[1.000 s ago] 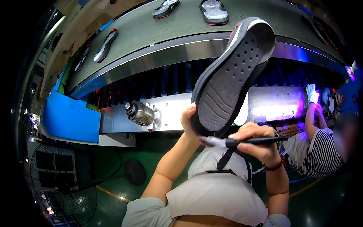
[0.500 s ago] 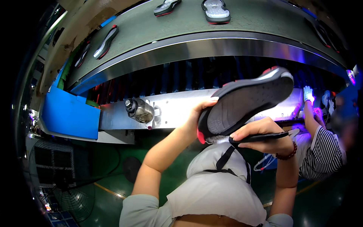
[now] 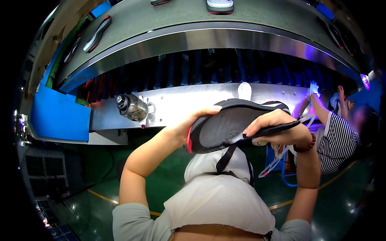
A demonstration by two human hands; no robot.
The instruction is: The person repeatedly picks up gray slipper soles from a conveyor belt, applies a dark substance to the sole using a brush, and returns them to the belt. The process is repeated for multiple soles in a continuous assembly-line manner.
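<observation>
My left hand (image 3: 189, 122) grips the heel end of a black shoe sole (image 3: 225, 126) with a red edge, held flat at chest height with its tread side facing me. My right hand (image 3: 277, 128) holds a thin black brush (image 3: 267, 131) laid across the sole's toe half, its fingers curled around the handle. Both sit in front of the metal shelf (image 3: 185, 104) under the conveyor.
A curved grey conveyor belt (image 3: 181, 20) above carries several soles (image 3: 96, 34) and a shoe (image 3: 220, 5). A motor (image 3: 131, 107) juts from the metal shelf. A blue panel (image 3: 58, 114) stands at left. A person in a striped shirt (image 3: 335, 140) with white gloves works at right.
The sole has come down from a steep upright tilt to nearly flat and lower, closer to my chest. My right hand with the brush stayed across it.
</observation>
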